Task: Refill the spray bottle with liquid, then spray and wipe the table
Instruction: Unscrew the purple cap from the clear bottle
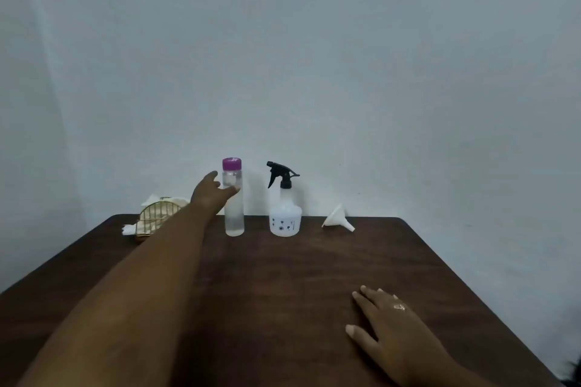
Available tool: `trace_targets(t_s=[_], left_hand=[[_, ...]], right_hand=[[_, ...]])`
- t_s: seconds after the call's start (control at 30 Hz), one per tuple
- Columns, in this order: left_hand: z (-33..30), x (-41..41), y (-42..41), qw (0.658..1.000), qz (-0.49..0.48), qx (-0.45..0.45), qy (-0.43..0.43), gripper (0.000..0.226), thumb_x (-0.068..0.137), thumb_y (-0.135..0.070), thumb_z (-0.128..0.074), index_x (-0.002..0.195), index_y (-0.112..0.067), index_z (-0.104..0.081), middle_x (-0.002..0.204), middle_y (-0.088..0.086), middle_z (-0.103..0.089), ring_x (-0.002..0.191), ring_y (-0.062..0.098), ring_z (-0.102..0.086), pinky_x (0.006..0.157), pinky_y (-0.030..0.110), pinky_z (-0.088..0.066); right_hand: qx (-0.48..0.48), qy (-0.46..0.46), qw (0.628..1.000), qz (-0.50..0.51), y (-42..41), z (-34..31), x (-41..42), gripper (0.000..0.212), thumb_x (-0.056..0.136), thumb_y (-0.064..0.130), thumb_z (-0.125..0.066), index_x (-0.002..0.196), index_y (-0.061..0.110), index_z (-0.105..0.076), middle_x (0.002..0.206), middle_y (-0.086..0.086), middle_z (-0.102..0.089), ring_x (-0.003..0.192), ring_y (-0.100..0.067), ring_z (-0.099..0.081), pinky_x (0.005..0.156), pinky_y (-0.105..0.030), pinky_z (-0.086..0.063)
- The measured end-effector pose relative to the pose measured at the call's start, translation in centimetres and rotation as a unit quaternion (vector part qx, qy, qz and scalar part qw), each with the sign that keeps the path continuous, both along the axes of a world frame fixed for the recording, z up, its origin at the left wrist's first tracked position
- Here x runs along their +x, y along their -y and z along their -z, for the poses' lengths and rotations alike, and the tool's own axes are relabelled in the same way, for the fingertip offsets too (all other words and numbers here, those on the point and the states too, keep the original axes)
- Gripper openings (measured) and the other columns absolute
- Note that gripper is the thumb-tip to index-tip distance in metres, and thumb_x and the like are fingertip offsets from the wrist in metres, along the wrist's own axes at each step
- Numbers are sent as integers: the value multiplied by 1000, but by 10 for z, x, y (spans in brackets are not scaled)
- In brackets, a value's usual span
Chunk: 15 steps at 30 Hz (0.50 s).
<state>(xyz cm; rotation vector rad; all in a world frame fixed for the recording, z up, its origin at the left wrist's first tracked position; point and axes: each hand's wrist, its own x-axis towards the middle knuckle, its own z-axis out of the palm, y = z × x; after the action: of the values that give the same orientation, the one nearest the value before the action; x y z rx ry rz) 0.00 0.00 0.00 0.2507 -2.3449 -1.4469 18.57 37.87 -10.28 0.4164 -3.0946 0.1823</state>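
Note:
A tall clear bottle [234, 214] with a purple cap stands at the far edge of the dark wooden table [298, 276]. My left hand [209, 192] reaches out to it, fingers spread, thumb tip touching its upper side, not closed around it. To its right stands a white spray bottle [285, 220] with a black trigger head. A white funnel [337, 219] lies on its side further right. My right hand [393, 324] rests flat on the table near the front right, holding nothing, a ring on one finger.
A gold wire holder [154, 218] with white napkins sits at the table's far left corner, just behind my left forearm. A pale wall rises right behind the table. The table's edges slope away at left and right.

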Motion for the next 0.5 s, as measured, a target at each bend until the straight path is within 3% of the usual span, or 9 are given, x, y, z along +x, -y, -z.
trace_targets(t_s=[0.13, 0.2, 0.23, 0.27, 0.3, 0.33, 0.4, 0.43, 0.5], left_hand=[[1, -28, -8, 1000, 2, 11, -16, 64, 79, -32, -85, 133, -15, -55, 120, 8, -67, 113, 30, -64, 94, 41, -52], [8, -40, -10, 1000, -13, 14, -16, 52, 80, -30, -84, 123, -14, -59, 110, 6, -67, 104, 30, -65, 84, 37, -49], [10, -44, -10, 1000, -16, 12, -18, 48, 82, -30, -82, 120, -12, -61, 109, 7, -67, 101, 30, -65, 82, 36, -48], [11, -44, -11, 1000, -22, 5, -16, 44, 83, -31, -81, 118, -11, -63, 109, 9, -68, 97, 29, -65, 80, 36, -47], [12, -44, -11, 1000, -27, 1, -15, 42, 84, -32, -80, 116, -11, -64, 109, 9, -68, 96, 29, -65, 79, 36, -47], [13, -42, -12, 999, -31, -4, -15, 42, 84, -34, -79, 116, -11, -64, 108, 8, -68, 95, 28, -64, 79, 36, -47], [14, -34, -15, 999, -18, -15, -25, 41, 85, -32, -79, 118, -12, -63, 106, 4, -65, 93, 25, -62, 79, 35, -45], [14, -28, -16, 999, -4, -23, -29, 41, 85, -31, -79, 118, -13, -63, 106, 3, -64, 93, 23, -61, 78, 34, -45], [11, -12, -18, 999, 25, -33, -30, 41, 83, -28, -82, 117, -13, -65, 105, 3, -67, 92, 22, -63, 76, 31, -47]], right_hand=[[-9, -21, 1000, -12, 3, 3, -3, 111, 64, 86, 5, 160, 35, -19, 169, 13, -12, 156, -13, -11, 120, -26, -2], [6, -18, 1000, -13, 1, 6, -6, 100, 76, 86, -1, 150, 36, -45, 159, 14, -37, 147, -15, -39, 118, -33, -26], [8, -28, 1000, -4, -1, 9, -8, 91, 83, 84, -6, 137, 36, -61, 145, 14, -56, 132, -15, -58, 108, -34, -42], [-5, -14, 1000, 3, -3, 9, -9, 85, 87, 82, -10, 125, 35, -70, 133, 14, -66, 118, -13, -68, 97, -31, -51], [3, -34, 999, 6, -3, 8, -8, 85, 87, 82, -11, 124, 35, -71, 131, 13, -67, 117, -13, -68, 97, -30, -51], [-6, -34, 999, 4, -4, 7, -7, 91, 84, 84, -7, 134, 34, -64, 143, 12, -59, 129, -14, -60, 107, -32, -43], [-25, -44, 998, -23, -6, 11, -9, 107, 70, 87, 1, 156, 34, -33, 165, 12, -26, 153, -15, -25, 120, -29, -12], [-24, -40, 999, -21, -6, 13, -9, 110, 66, 86, 3, 159, 35, -23, 168, 12, -15, 156, -14, -14, 119, -27, -4], [-2, -43, 999, -17, -6, 8, -7, 111, 64, 84, 5, 160, 36, -16, 169, 13, -10, 156, -12, -8, 119, -25, 0]])
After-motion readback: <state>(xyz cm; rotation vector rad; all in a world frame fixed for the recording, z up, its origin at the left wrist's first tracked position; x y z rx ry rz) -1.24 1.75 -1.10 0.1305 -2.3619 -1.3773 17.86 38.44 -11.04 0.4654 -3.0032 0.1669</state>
